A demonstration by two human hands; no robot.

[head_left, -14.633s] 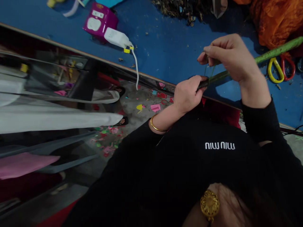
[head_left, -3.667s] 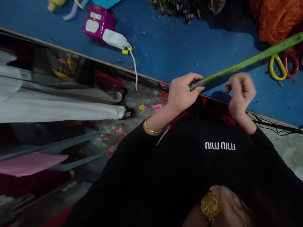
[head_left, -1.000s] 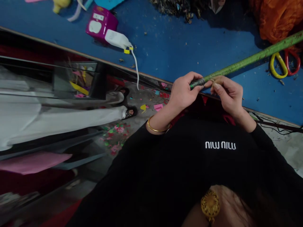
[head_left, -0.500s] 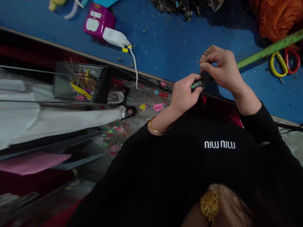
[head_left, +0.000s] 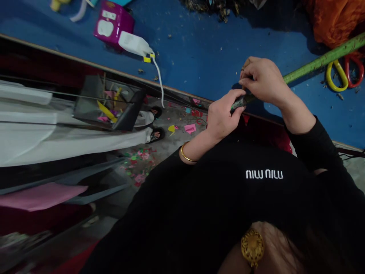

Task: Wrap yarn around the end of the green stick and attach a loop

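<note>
The blue table (head_left: 194, 49) stretches beyond its straight edge, where your left hand (head_left: 221, 115) grips the round, mottled green pole (head_left: 322, 62); your right hand (head_left: 265, 80) curls over it, hold unclear.

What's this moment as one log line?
left hand: grips green stick | right hand: curled over stick, hold unclear | yellow handle: on table

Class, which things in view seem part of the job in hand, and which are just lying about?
Probably the job:
Green stick, gripped in the left hand, with the right hand close over it

Probably just lying about, touched by neither hand:
Purple box
White plug-like block beside it
Orange crumpled material
Yellow and red loop handles
Pink scrap
</note>
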